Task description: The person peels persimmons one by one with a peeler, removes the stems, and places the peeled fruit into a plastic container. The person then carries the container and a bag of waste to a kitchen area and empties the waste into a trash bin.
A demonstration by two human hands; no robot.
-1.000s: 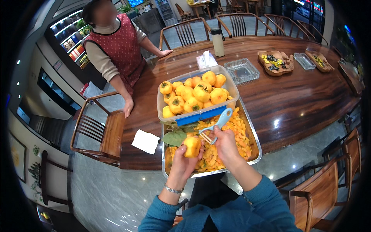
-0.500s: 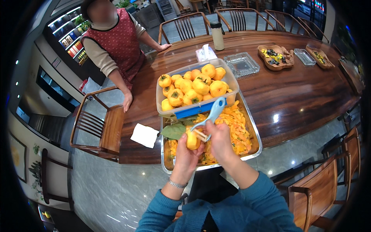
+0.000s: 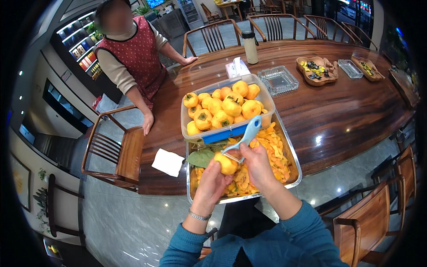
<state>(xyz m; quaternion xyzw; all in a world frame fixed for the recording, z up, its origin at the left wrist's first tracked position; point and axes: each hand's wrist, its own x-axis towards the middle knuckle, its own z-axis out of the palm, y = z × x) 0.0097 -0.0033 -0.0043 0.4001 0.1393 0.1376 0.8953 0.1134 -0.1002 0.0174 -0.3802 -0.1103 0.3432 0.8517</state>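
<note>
I see left hand (image 3: 213,181) pinching yellow fruit (image 3: 227,164) in its fingertips, right hand (image 3: 257,163) gripping blue peeler (image 3: 252,131) at fruit's upper side, tray (image 3: 243,198) rim under wrists, bin (image 3: 224,132) close beyond, tabletop (image 3: 338,120) stretching right.

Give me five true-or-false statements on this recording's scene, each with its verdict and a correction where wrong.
1. The right hand holds a light-blue peeler. True.
2. The left hand holds a green leaf. False: the left hand holds a yellow-orange fruit.
3. Peelings lie in the metal tray. True.
4. The white sheet lies right of the metal tray. False: the white sheet lies left of it.
5. The flask is lying on its side. False: the flask stands upright.
</note>
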